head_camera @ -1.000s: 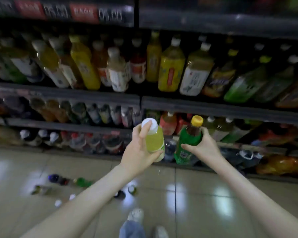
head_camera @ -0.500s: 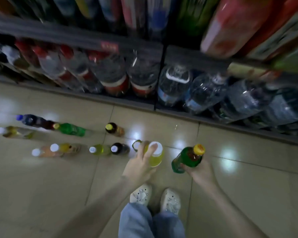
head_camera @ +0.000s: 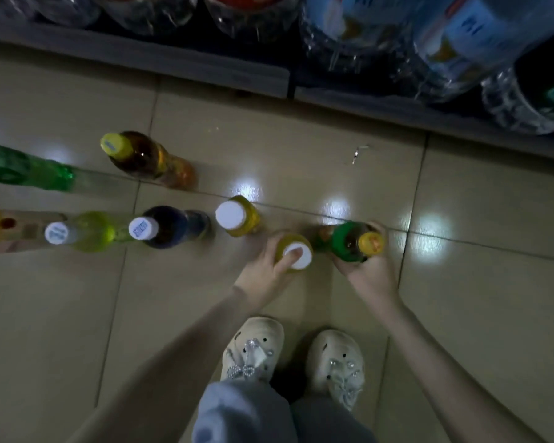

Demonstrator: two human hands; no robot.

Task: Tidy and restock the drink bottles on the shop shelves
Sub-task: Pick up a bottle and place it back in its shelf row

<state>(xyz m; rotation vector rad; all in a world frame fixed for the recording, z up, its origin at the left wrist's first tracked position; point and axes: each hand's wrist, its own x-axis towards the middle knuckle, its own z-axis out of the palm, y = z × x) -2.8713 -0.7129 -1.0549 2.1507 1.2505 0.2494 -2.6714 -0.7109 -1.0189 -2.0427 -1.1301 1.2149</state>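
Note:
My left hand [head_camera: 266,273] grips a yellow drink bottle with a white cap [head_camera: 296,252], held low over the floor tiles. My right hand [head_camera: 365,273] grips a green bottle with a yellow cap [head_camera: 352,241] right beside it. Both bottles are upright, and whether their bases touch the floor is hidden. Several more bottles stand on the floor to the left: a yellow one with a white cap [head_camera: 237,217], a dark blue one [head_camera: 170,227], a pale yellow one [head_camera: 87,231] and a brown one with a yellow cap [head_camera: 141,156].
The bottom shelf edge [head_camera: 205,70] runs across the top, with large clear water bottles [head_camera: 429,36] on it. A green bottle [head_camera: 26,171] lies or leans at the far left. My two pale shoes [head_camera: 253,350] stand just below my hands. A small scrap [head_camera: 355,155] lies on the tiles.
The view has swung from the shelves down to the floor. Both hands have carried their bottles down close to the tiles, next to the row of standing bottles.

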